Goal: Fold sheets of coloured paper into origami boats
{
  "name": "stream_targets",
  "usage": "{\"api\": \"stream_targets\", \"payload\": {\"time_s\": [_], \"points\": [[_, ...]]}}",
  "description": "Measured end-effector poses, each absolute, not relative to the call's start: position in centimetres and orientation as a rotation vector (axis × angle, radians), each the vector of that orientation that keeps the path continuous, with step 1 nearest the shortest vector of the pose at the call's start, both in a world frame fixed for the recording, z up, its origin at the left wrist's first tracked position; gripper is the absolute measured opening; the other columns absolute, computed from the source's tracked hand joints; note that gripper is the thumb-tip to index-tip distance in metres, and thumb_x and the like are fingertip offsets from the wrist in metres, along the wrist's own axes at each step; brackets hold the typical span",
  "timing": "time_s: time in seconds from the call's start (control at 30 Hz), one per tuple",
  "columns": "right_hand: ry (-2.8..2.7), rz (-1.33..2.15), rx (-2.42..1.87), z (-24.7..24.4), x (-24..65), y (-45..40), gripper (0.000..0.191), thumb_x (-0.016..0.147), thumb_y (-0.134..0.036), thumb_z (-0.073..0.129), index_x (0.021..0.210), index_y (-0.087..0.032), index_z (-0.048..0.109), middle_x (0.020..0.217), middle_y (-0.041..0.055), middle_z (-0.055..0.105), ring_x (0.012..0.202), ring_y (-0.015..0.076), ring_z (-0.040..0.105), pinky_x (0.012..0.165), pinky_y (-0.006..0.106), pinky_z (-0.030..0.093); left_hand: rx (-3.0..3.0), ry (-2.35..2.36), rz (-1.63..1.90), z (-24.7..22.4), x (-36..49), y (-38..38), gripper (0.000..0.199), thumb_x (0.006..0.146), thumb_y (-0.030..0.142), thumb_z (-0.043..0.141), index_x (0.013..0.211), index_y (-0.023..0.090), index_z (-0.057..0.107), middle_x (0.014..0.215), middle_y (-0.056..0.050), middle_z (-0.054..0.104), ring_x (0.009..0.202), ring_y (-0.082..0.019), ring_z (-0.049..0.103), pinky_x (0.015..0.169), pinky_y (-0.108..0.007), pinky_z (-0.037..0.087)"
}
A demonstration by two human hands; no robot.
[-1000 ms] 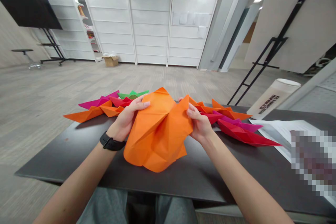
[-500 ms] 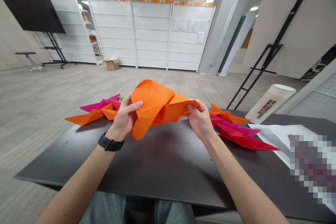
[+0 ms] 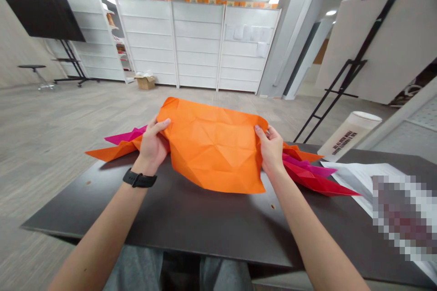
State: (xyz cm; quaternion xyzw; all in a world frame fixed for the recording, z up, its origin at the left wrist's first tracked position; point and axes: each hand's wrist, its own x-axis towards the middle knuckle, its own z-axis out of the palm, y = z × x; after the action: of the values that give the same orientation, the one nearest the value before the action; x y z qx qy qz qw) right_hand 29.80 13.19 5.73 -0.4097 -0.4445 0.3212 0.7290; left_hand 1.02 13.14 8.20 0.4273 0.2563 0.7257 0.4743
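Note:
A creased sheet of orange paper (image 3: 215,145) is held up over the dark table, spread between my two hands. My left hand (image 3: 153,145) grips its left edge, thumb on the near face and fingers behind. At the right edge, my right hand (image 3: 271,148) pinches the paper near its upper corner. The sheet's lower edge hangs free and bows toward me. Behind my left hand lie folded paper boats, one magenta (image 3: 124,136) and one orange (image 3: 112,151). Beyond my right hand sit more folded boats, orange (image 3: 302,152), magenta (image 3: 316,170) and red (image 3: 324,185).
The dark table (image 3: 191,227) ends at a front edge above my knees. At its right stand a white cylindrical container (image 3: 350,134) and white papers (image 3: 362,170), partly blurred out. A large board on a black stand (image 3: 332,95) rises behind the right side.
The orange paper was bunched and folded; now it is opened out into a broad sheet. My hands have moved farther apart, the left to the left and the right to the right.

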Motion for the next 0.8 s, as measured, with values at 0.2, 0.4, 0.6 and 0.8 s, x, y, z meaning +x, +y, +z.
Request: {"api": "stream_targets", "payload": {"time_s": [0.2, 0.4, 0.6, 0.8], "points": [[-1.018, 1.03, -1.072, 4.4, 31.4, 14.1, 0.037, 0.072, -0.046, 0.076, 0.095, -0.022, 0.06, 0.089, 0.0035, 0.074, 0.083, 0.0207, 0.071, 0.077, 0.034, 0.057, 1.119, 0.846, 1.853, 7.3, 1.1, 14.3, 0.032, 0.069, 0.024, 0.08, 0.065, 0.019, 0.048, 0.063, 0.007, 0.053, 0.059, -0.008, 0.052, 0.06, -0.019, 0.042], [-1.361, 1.38, -0.953, 5.1, 31.6, 12.5, 0.049, 0.061, -0.031, 0.086, 0.103, -0.017, 0.064, 0.102, 0.0086, 0.075, 0.09, 0.0208, 0.072, 0.088, 0.036, 0.057, 1.364, 1.112, 1.722, 8.4, -0.7, 10.7, 0.034, 0.07, 0.035, 0.083, 0.08, 0.021, 0.053, 0.06, 0.007, 0.057, 0.05, -0.009, 0.055, 0.048, -0.017, 0.042], [-1.75, 0.948, -1.092, 4.3, 31.4, 13.2, 0.041, 0.078, -0.037, 0.071, 0.112, -0.017, 0.059, 0.095, 0.0059, 0.073, 0.084, 0.0185, 0.071, 0.081, 0.035, 0.057, 1.256, 1.414, 1.623, 5.2, -1.0, -0.3, 0.07, 0.074, 0.037, 0.081, 0.133, 0.034, 0.044, 0.09, 0.001, 0.074, 0.071, -0.02, 0.074, 0.064, -0.028, 0.061], [-1.962, 0.604, -1.211, 3.7, 28.5, 12.7, 0.043, 0.078, -0.016, 0.07, 0.119, -0.018, 0.06, 0.09, 0.003, 0.068, 0.081, 0.0193, 0.065, 0.086, 0.04, 0.051, 1.337, 1.727, 1.25, -1.1, -0.4, -9.4, 0.04, 0.077, 0.061, 0.069, 0.1, 0.028, 0.072, 0.079, -0.001, 0.077, 0.048, -0.021, 0.066, 0.054, -0.032, 0.061]]}}
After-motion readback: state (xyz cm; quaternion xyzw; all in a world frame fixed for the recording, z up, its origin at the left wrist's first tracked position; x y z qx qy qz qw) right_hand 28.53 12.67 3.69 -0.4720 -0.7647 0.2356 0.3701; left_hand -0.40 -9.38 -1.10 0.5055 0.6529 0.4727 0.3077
